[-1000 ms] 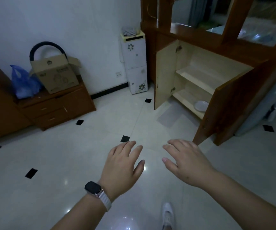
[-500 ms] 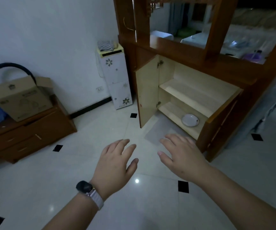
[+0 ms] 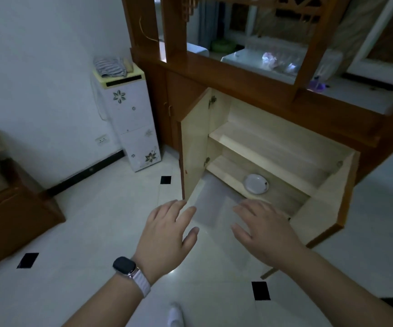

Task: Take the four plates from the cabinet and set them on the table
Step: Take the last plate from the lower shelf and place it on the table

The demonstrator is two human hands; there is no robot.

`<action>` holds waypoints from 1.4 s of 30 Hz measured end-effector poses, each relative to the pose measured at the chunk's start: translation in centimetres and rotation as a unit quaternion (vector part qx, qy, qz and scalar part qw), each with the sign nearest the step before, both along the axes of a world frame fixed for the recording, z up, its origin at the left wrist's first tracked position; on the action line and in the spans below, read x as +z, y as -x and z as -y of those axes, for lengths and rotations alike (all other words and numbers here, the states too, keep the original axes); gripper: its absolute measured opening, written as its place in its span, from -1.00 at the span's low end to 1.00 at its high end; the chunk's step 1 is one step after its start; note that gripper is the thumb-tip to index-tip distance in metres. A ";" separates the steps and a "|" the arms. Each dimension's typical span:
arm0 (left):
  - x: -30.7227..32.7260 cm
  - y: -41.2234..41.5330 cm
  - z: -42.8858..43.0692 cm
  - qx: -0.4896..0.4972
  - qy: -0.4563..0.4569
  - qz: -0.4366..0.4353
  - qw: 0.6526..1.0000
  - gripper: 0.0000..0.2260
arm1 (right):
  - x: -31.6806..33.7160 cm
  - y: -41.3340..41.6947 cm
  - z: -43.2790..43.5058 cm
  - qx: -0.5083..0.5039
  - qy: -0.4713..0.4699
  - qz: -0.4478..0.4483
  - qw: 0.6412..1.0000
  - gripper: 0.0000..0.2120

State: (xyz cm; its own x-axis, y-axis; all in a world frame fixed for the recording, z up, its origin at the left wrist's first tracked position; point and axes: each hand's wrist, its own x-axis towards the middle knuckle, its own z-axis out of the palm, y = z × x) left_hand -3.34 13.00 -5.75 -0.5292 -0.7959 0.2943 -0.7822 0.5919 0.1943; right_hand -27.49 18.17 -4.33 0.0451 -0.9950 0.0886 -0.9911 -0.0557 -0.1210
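Both my hands hover empty above the floor tiles, fingers spread and loose. My left hand point(image 3: 167, 234) and right hand point(image 3: 264, 232) are a little apart, just short of the open cabinet point(image 3: 273, 147). The plate point(image 3: 255, 184) lies flat on the bottom shelf, toward the front, between the 2 open doors. I see only 1 plate; whether others sit under it I cannot tell in this dim light. The upper shelf overhangs that low one, so lifting too steeply could knock the rim against the board. The right door point(image 3: 325, 199) stands near my right hand, and my forearm may bump it. A fingertip grab at the flat rim could slip and drop the plate onto the tiles.
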 end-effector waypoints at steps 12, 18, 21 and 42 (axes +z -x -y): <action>-0.9 0.2 16.5 -0.137 0.001 0.013 0.991 -0.66 | -0.2 -1.4 9.4 -0.121 -0.006 -0.007 0.993 -0.53; -2.2 4.1 21.4 -0.190 -0.005 0.032 0.981 -0.64 | -1.4 1.4 12.7 -0.173 -0.007 0.004 0.985 -0.51; -2.6 6.4 24.0 -0.206 -0.007 0.055 0.977 -0.64 | -2.8 3.3 14.7 -0.189 -0.017 0.013 0.982 -0.49; -4.3 25.6 37.5 -0.302 -0.011 0.099 0.948 -0.64 | -5.4 18.5 25.6 -0.246 -0.009 0.055 0.968 -0.54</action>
